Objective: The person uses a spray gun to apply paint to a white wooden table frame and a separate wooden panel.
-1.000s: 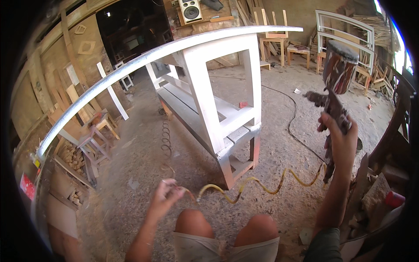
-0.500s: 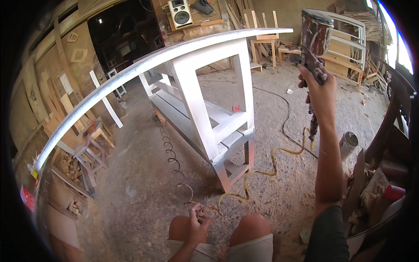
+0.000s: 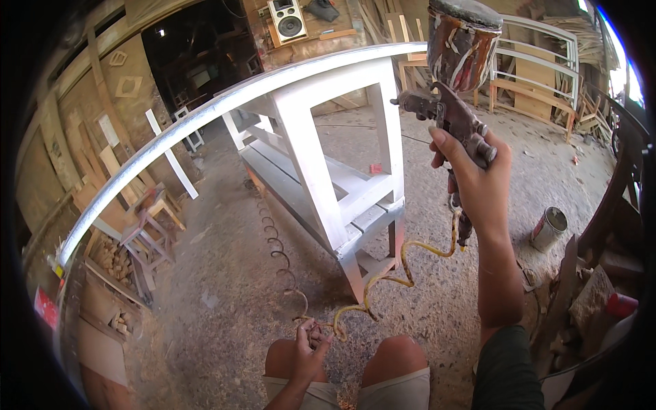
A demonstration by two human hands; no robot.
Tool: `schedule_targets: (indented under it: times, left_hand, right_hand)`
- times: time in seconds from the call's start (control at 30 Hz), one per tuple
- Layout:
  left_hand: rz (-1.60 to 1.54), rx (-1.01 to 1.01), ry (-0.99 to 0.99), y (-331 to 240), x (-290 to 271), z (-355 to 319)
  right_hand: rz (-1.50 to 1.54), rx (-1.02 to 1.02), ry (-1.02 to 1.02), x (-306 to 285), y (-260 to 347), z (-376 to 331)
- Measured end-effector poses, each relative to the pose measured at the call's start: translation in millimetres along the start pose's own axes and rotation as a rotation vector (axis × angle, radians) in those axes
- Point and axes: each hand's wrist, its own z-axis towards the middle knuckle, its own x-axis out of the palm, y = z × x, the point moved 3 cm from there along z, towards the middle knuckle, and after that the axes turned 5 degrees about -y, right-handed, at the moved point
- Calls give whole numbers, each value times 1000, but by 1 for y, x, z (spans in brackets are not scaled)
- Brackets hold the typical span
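Grips spray gun [image 3: 453,113] upright in right hand [image 3: 480,176], right of white wooden frame [image 3: 303,164], and apparently yellow coiled hose [image 3: 407,268] in curled left hand [image 3: 311,347]; possibly risks a jerked aim from coils snagged on near leg [image 3: 351,273].

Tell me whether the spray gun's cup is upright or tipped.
Upright: the cup sits above the spray gun in the right hand, its lid topmost.
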Motion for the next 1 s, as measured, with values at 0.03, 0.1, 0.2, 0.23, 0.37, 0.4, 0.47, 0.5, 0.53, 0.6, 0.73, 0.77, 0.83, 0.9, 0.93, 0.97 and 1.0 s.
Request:
schedule_targets:
  times: [0.03, 0.1, 0.2, 0.23, 0.37, 0.4, 0.47, 0.5, 0.53, 0.6, 0.73, 0.77, 0.83, 0.9, 0.93, 0.97, 1.0]
  left_hand:
    - [23, 31, -8, 3, 0, 1]
    - [31, 54, -13, 6, 0, 2]
    - [-5, 24, 0, 6, 1, 3]
    - [-15, 9, 6, 5, 0, 2]
    - [-37, -7, 13, 2, 1, 2]
    - [-28, -7, 17, 3, 1, 1]
    - [-9, -8, 26, 5, -1, 1]
    - [-6, 2, 26, 5, 0, 1]
    - [-4, 11, 26, 6, 0, 2]
    - [-18, 20, 21, 9, 0, 4]
    - [-29, 23, 4, 8, 2, 4]
    - [-18, 24, 1, 5, 3, 4]
    - [-12, 14, 10, 2, 5, 4]
    - [-3, 9, 13, 2, 7, 4]
    - [5, 7, 8, 3, 6, 4]
    - [14, 6, 4, 3, 5, 4]
    - [8, 3, 16, 3, 7, 5]
  right_hand:
    - [6, -2, 17, 2, 3, -4]
    - [16, -6, 51, 5, 10, -11]
    - [103, -35, 82, 12, 20, -22]
    - [39, 80, 157, 10, 28, -25]
    - [134, 9, 232, 17, 36, -35]
    - [160, 9, 252, 19, 38, -36]
    - [218, 51, 309, 22, 38, -39]
    - [211, 92, 336, 21, 37, -38]
    - [208, 113, 326, 20, 36, -37]
    - [202, 152, 308, 21, 30, -34]
    - [111, 115, 218, 11, 19, -19]
    - [85, 103, 188, 7, 17, -14]
    - [59, 93, 104, 1, 10, -4]
    - [28, 82, 73, -9, 7, 10]
    - [15, 80, 57, -13, 4, 17]
    - [0, 72, 41, -16, 1, 24]
    - [-26, 60, 21, -23, 0, 32]
